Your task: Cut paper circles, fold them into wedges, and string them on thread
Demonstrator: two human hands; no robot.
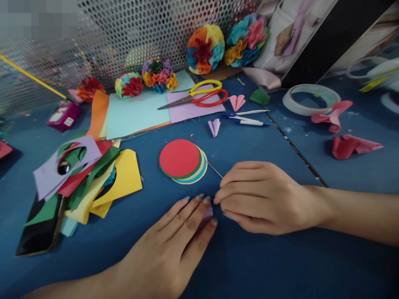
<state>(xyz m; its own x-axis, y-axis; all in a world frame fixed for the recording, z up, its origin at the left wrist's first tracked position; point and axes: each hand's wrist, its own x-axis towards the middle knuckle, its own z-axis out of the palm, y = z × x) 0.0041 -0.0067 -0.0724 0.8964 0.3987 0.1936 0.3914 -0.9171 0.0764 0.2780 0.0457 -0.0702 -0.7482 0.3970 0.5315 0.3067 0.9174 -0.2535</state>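
Note:
Lavender paper [208,214], partly hidden, lies on the blue table under my left hand [174,241]. That hand's fingers are stretched flat, with the paper held between the index fingertip and thumb. Beside it, my right hand [262,199] is closed in a pinch at the paper's right edge. A thin, pale stick-like piece [215,169] runs from its fingers toward a stack of round paper discs [180,158], red on top. Whether it is a stick or a wire I cannot tell. Above the discs is a small folded lavender piece [214,127].
Paper offcuts [120,182] with round holes partly cover a phone [40,228] at left. Scissors [196,97] rest on paper sheets [137,116]. Pens [249,118], a tape roll [289,99] and pink folded pieces [346,145] lie right. Ruffled paper balls [205,50] line the mesh panel.

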